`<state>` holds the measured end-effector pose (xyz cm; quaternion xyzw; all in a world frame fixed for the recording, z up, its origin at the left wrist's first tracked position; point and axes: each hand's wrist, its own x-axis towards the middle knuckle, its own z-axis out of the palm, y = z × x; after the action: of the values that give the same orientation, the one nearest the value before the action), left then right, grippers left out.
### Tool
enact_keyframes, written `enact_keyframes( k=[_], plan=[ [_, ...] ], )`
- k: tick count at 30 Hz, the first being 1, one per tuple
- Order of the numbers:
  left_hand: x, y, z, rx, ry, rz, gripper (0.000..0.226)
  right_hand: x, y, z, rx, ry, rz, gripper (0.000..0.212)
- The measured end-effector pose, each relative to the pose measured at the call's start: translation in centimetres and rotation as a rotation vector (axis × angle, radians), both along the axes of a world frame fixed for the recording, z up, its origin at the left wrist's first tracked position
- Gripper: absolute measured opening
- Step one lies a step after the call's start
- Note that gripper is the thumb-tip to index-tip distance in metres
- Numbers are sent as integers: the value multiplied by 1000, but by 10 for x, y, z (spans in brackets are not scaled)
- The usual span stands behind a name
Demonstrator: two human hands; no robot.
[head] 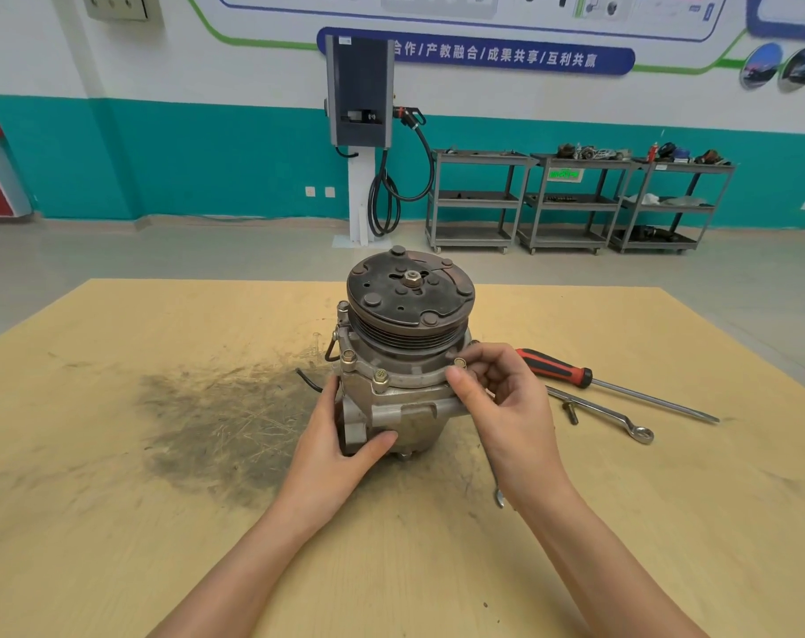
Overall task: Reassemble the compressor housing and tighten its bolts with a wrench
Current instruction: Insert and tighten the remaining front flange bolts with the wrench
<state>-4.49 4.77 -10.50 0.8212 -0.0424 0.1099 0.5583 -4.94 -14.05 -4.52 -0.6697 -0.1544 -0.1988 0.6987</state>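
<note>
Housing closed on grey cast-metal compressor (pixel 400 389); your left hand (pixel 345 435) grips body, right-hand fingers (pixel 460 377) pinch brass-coloured flange bolt (pixel 459 362); ring wrench (pixel 612 414) right of compressor untouched, tightening remains.

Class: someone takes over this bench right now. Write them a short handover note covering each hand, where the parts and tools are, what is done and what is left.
Left hand grips the compressor body, steadying it upright on the table.
Right hand pinches a bolt at the housing flange.
Done: two flange bolts seated.
Left: a loose bolt beside the ring wrench; then wrench-tighten all. Screwdriver lies behind.
</note>
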Motion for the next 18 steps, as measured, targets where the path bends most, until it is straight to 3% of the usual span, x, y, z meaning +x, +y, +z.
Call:
enact_keyframes(
  k=[8, 18],
  plan=[
    [0, 0, 1, -2, 12, -4, 99, -4, -2, -2, -15, -41, 32, 13],
    [-2, -2, 3, 3, 19, 6, 90, -3, -2, -4, 8, -26, 44, 17]
  ],
)
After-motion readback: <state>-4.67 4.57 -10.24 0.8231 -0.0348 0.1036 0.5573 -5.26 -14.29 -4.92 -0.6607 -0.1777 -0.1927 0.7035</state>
